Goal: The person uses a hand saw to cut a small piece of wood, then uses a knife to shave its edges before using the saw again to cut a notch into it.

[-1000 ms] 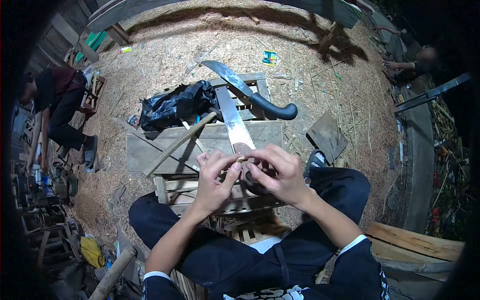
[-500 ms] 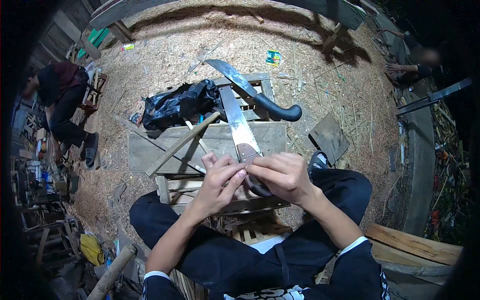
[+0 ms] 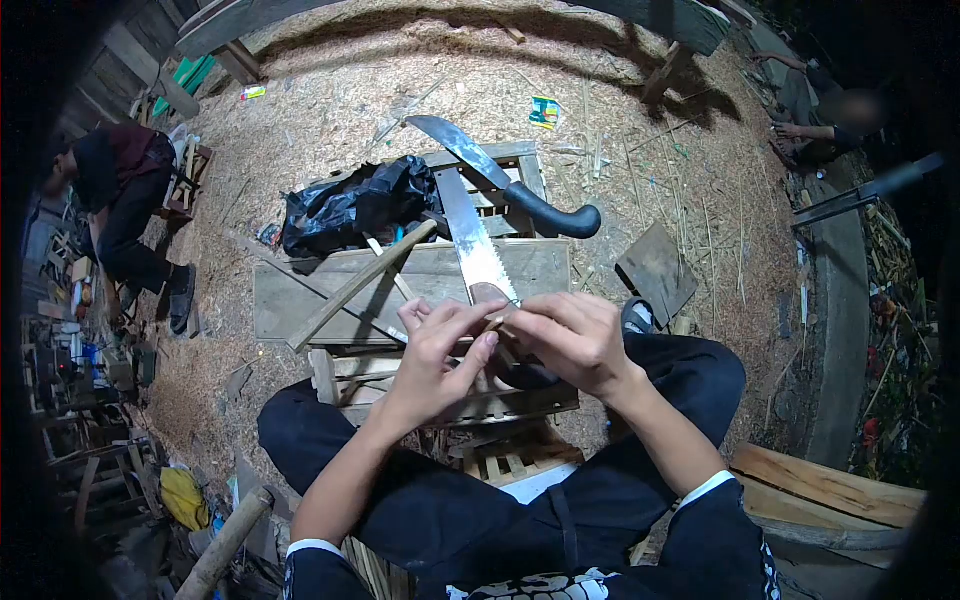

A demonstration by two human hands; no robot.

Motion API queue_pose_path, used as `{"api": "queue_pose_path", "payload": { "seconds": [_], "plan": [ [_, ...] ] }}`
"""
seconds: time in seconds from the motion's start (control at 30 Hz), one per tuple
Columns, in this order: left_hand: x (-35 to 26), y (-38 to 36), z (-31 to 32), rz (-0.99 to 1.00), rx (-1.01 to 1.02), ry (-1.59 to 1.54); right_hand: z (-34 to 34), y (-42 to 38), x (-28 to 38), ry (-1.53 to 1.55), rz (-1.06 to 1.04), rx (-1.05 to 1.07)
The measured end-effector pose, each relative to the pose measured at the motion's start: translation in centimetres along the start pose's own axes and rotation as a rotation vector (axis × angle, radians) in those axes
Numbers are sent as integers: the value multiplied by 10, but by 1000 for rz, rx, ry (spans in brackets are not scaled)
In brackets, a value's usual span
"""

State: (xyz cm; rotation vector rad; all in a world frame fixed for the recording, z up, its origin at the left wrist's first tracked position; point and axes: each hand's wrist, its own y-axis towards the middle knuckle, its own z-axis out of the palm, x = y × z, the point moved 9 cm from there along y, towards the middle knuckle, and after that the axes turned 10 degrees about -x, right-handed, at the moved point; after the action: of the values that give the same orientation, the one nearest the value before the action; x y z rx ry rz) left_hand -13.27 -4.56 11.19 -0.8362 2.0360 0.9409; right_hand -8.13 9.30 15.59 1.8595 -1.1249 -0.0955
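My left hand [image 3: 445, 350] and my right hand [image 3: 575, 340] meet over the handle end of a hand saw [image 3: 470, 235]. Thumb and fingers of each hand are pinched together around something small, too hidden to name. The saw lies with its blade pointing away, across a grey wooden board [image 3: 540, 270]. Beyond it rests a curved blade with a black handle [image 3: 550, 212]. A black plastic bag [image 3: 350, 210] is left of the saw, and a wooden stick [image 3: 365, 285] slants over the board.
A person [image 3: 130, 200] bends over at the left; another person [image 3: 820, 120] sits at the far right. A square dark board [image 3: 657, 275] lies on the shavings-covered ground, right of the bench. Curved planks [image 3: 830, 485] are at the lower right, a round pole [image 3: 225, 545] at the lower left.
My fingertips have shifted slightly: the left thumb and index finger are a little farther apart, and the right fingers have moved slightly up. The tools stay in place.
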Motion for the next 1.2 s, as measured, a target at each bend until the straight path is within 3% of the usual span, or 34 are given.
{"api": "queue_pose_path", "payload": {
  "seconds": [0.17, 0.33, 0.43, 0.57, 0.7, 0.77, 0.83, 0.9, 0.93, 0.97, 1.03, 1.2],
  "plan": [
    [6, 5, -29, 42, -160, 97, 3, 8, -5, -79, 116, -30],
    [11, -5, -45, 42, -205, 102, 47, -20, 3, -126, 195, 361],
    [22, -18, -54, 10, -260, 98, 60, -31, 18, -164, 125, 448],
    [42, -44, -74, -70, -337, 30, 70, -35, 28, -135, 79, 426],
    [34, -74, -98, 33, -333, 231, 86, -37, 38, -79, 27, 378],
    [63, -99, -101, -180, -371, 67, 91, -35, 46, -100, -6, 322],
    [76, -116, -105, -250, -384, -28, 99, -35, 58, -99, 5, 338],
    [98, -133, -108, -414, -463, -328, 113, -40, 64, -31, 61, 345],
    [94, -133, -123, -293, -419, 61, 118, -43, 69, -14, 77, 343],
    [98, -138, -129, -292, -427, 59, 122, -47, 75, -15, 70, 345],
    [78, -138, -140, -131, -382, 382, 131, -54, 82, 21, 130, 354],
    [90, -158, -151, -154, -418, 443, 133, -52, 94, -46, 111, 288]
  ]
}}
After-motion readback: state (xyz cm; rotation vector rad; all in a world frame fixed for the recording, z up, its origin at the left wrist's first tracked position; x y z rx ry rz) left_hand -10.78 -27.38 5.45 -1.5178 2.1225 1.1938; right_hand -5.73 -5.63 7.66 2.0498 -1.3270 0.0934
